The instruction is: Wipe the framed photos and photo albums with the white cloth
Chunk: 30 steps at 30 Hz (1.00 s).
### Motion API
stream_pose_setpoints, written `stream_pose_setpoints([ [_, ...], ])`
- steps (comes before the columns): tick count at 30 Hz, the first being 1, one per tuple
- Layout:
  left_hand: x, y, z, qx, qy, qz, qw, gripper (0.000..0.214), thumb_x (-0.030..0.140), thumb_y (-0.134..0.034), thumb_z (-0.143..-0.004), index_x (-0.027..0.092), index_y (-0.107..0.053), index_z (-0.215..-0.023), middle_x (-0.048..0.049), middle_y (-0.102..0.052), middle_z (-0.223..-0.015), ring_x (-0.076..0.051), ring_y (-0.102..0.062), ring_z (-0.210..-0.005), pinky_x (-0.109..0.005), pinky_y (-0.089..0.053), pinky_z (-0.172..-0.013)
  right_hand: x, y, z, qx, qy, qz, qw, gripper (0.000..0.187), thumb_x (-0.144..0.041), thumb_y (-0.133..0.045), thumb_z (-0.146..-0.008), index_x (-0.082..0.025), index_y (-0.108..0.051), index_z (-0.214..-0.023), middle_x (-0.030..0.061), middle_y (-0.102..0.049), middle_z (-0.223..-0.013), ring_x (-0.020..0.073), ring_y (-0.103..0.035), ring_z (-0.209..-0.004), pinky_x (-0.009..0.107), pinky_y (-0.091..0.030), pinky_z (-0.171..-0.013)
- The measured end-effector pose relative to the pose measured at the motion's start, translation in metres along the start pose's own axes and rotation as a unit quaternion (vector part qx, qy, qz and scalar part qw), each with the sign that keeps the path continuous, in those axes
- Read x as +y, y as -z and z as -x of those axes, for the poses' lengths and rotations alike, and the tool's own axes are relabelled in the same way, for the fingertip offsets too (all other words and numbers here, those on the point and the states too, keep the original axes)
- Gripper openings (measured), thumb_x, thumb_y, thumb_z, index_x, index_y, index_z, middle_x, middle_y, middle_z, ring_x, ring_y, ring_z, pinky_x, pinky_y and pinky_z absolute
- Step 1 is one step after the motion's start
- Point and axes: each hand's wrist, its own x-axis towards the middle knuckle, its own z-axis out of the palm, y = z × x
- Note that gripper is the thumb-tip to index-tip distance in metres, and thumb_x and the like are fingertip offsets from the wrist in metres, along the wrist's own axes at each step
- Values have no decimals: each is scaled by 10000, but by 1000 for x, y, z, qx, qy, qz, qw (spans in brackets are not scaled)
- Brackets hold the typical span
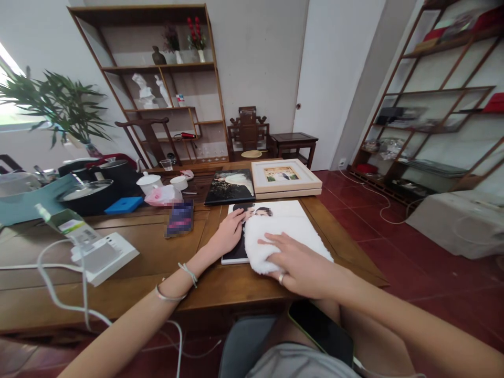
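A photo panel (236, 253) printed with people lies flat on the wooden table in front of me. My left hand (230, 231) rests on the panel's left side, fingers stretched out and holding nothing. Over the panel's right part lies a white fluffy cloth (255, 236), which hides much of the picture. My right hand (295, 262) grips this cloth from above, its fingertips sunk into the pile and a ring on one finger. Behind the panel are a dark picture panel (226, 191) and light wooden picture frames (287, 184), one on top of another.
On the left of the table (157, 273) are an opened white box (110, 257), a white cable (53, 294), a blue box (124, 205), a pan (84, 191) and cups. A phone (323, 331) lies on my lap. Shelves and chairs stand behind.
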Motion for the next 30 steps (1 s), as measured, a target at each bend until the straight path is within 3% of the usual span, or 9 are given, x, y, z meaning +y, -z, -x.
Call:
stream_pose_setpoints([
  [3,2,0,-1,-3,4,-4,1000,427,140,-336,-874,87,-567,-1229,-155,-518,-1360,-242,-475,-1275,-417,-367,-1086,22,3,-15,33,11,-2,999,250,-193,-496,-866,-157,-682,-1028,153,-578,-1273,272,-396,-1296,434,-320,-1049],
  [8,3,0,0,9,4,5,1000,411,154,-346,-882,67,-584,-1206,-178,-524,-1346,-259,-486,-1264,-430,-372,-1081,61,-2,-51,68,-15,57,996,272,-228,-480,-890,-144,-670,-1067,169,-581,-1248,291,-441,-1239,433,-325,-1015],
  [13,1,-1,1,21,-5,6,1000,397,160,-348,-888,88,-595,-1190,-164,-539,-1336,-254,-498,-1255,-436,-381,-1074,78,-3,-77,69,-34,78,994,272,-186,-481,-875,-159,-668,-1071,148,-609,-1195,270,-465,-1201,423,-319,-1005],
  [17,-1,-2,0,25,-4,6,1000,400,156,-347,-881,85,-598,-1183,-158,-549,-1328,-244,-505,-1249,-424,-384,-1074,65,-6,-75,71,-57,84,992,299,-136,-475,-846,-115,-654,-1085,206,-538,-1288,317,-420,-1248,510,-285,-1020],
  [23,2,0,0,10,2,3,1000,420,129,-338,-867,66,-585,-1200,-166,-538,-1337,-239,-483,-1269,-412,-370,-1085,12,-11,-34,49,-46,56,996,299,-119,-476,-817,-119,-666,-1048,187,-463,-1387,341,-303,-1342,579,-215,-1066],
  [27,5,3,0,5,12,4,1000,408,158,-350,-880,90,-589,-1204,-149,-532,-1347,-241,-488,-1265,-414,-369,-1084,-11,-5,-6,4,-12,1,1000,276,-113,-498,-793,-137,-682,-998,164,-461,-1398,316,-293,-1355,561,-211,-1087],
  [30,5,4,1,2,15,7,1000,402,182,-354,-889,82,-597,-1194,-161,-526,-1351,-254,-493,-1259,-424,-371,-1079,-7,-3,5,5,-1,-33,999,278,-99,-503,-779,-145,-683,-985,157,-484,-1381,274,-321,-1349,504,-224,-1106],
])
